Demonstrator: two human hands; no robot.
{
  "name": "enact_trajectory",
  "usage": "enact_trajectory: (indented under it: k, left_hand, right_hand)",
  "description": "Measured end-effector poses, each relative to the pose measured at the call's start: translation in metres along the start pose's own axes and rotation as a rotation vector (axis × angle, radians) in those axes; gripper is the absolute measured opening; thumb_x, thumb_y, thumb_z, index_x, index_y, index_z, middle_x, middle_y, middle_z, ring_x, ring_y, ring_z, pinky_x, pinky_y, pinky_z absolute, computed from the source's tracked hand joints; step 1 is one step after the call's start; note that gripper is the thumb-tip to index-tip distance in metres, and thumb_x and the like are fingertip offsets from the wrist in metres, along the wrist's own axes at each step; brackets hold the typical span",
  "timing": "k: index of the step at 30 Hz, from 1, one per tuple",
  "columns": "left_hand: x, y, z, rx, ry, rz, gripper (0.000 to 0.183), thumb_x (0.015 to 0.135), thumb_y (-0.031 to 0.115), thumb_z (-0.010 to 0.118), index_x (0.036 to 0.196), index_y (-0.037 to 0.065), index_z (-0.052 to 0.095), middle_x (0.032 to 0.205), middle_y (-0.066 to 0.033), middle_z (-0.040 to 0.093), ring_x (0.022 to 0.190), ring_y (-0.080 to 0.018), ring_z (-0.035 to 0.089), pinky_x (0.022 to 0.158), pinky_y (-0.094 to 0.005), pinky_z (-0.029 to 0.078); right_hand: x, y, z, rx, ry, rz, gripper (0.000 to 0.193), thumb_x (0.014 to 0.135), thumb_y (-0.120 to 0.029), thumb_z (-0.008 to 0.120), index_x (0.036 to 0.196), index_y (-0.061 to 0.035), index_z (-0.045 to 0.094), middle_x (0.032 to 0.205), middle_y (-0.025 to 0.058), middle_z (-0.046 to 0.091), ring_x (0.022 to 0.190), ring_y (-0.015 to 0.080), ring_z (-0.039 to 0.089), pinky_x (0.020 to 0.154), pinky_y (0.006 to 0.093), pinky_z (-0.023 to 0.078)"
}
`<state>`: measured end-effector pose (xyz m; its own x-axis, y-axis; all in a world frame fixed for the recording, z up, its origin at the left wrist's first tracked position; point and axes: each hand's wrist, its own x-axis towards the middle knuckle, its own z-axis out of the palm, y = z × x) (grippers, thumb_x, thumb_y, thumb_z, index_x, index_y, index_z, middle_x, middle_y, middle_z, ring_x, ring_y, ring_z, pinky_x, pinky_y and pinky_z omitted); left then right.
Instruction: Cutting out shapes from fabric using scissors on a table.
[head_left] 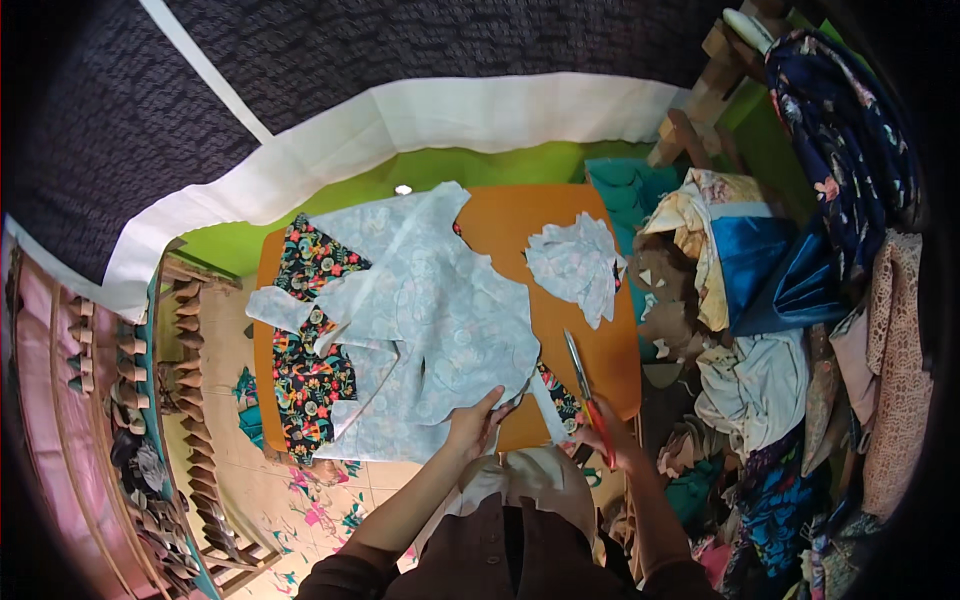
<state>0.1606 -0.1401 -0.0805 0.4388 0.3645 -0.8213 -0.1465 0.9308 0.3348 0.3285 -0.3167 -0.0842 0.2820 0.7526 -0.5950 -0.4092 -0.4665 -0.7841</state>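
My left hand (474, 428) pinches the near edge of a pale blue-grey fabric piece (440, 310), thumb on top. In my right hand (612, 440) is a pair of scissors (580, 368) with red handles; the blades point away from me over the table and look close together. Beneath the pale piece lies black fabric with a colourful floral print (312, 375), showing on the left and in a small strip near the scissors. A crumpled pale bundle of cloth (578, 265) sits apart to the right, beyond the blade tips.
The orange-brown table (495, 212) carries the cloth. Heaped fabrics, among them a blue satin piece (755, 270) and white cloth (755, 390), crowd the right side. Wooden racks of pointed shapes (195, 400) stand left. Fabric scraps (320, 510) litter the tiled floor. A dark curtain (400, 45) hangs beyond.
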Motion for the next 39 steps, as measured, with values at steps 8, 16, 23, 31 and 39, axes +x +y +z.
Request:
enact_trajectory:
  k: [8,16,23,31,39]
  left_hand:
    - [-0.006,-0.004,0.008,0.074,0.002,0.113,0.029,0.073,0.006,0.064,0.096,-0.002,0.049,0.087,-0.0076,0.055,0.070,-0.0153,0.055,0.063,-0.0241,0.048]
    - [-0.003,-0.011,-0.015,0.285,0.035,0.166,0.031,0.073,0.010,0.065,0.098,-0.001,0.049,0.090,-0.0073,0.055,0.075,-0.0147,0.056,0.066,-0.0274,0.048]
    - [-0.016,-0.016,-0.027,0.425,0.021,0.289,0.028,0.074,0.009,0.063,0.096,-0.002,0.050,0.084,-0.0076,0.056,0.070,-0.0135,0.057,0.063,-0.0256,0.049]
    - [-0.024,-0.011,-0.039,0.432,-0.023,0.206,0.036,0.075,0.008,0.062,0.104,-0.002,0.044,0.088,-0.0077,0.055,0.071,-0.0142,0.057,0.064,-0.0254,0.049]
    - [-0.021,-0.004,-0.041,0.463,-0.009,0.266,0.028,0.075,0.014,0.063,0.092,-0.005,0.051,0.082,-0.0081,0.058,0.067,-0.0132,0.057,0.060,-0.0241,0.047]
  right_hand:
    - [-0.052,0.045,0.071,0.139,-0.174,0.055,0.077,0.065,-0.035,0.068,0.122,-0.0075,0.024,0.090,0.0010,0.038,0.078,0.0102,0.043,0.066,0.0253,0.039]
    - [-0.079,0.064,0.098,0.143,-0.089,0.182,0.082,0.064,-0.017,0.071,0.126,-0.0055,0.019,0.093,0.0032,0.036,0.082,0.0117,0.042,0.071,0.0243,0.041]
    - [-0.050,0.070,0.115,0.221,-0.197,-0.031,0.083,0.065,-0.030,0.070,0.127,-0.0078,0.020,0.086,0.0007,0.038,0.074,0.0066,0.039,0.063,0.0173,0.039]
    - [-0.035,0.085,0.126,0.588,-0.116,0.276,0.059,0.075,-0.048,0.055,0.117,-0.0116,0.035,0.068,-0.0021,0.041,0.042,0.0043,0.037,0.038,0.0156,0.030]
    - [-0.045,0.031,0.136,0.186,-0.036,0.212,0.051,0.075,-0.048,0.055,0.106,-0.0086,0.045,0.060,-0.0046,0.041,0.038,0.0024,0.033,0.035,0.0147,0.026]
